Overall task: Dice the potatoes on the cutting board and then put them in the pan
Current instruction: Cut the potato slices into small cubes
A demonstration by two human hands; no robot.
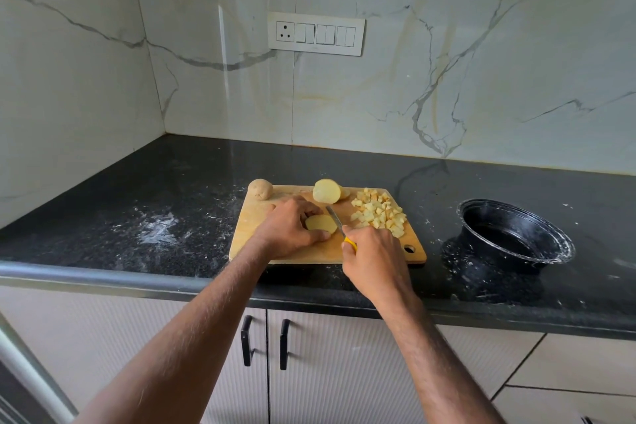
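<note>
A wooden cutting board (pixel 254 237) lies on the black counter. My left hand (pixel 289 227) holds a pale potato slice (pixel 320 224) flat on the board, fingers curled round it. My right hand (pixel 373 255) grips a yellow-handled knife (pixel 336 221), its blade resting at the slice's right edge. A cut potato half (pixel 326 191) and a whole unpeeled potato (pixel 260 189) sit at the board's far edge. A heap of diced potato (pixel 378 212) covers the board's right side. The black pan (pixel 516 234) stands to the right of the board.
White powder smears mark the black counter (pixel 158 227) left of the board and around the pan. A marble backsplash with a switch panel (pixel 316 33) rises behind. Cabinet doors with black handles (pixel 246 341) are below the counter edge.
</note>
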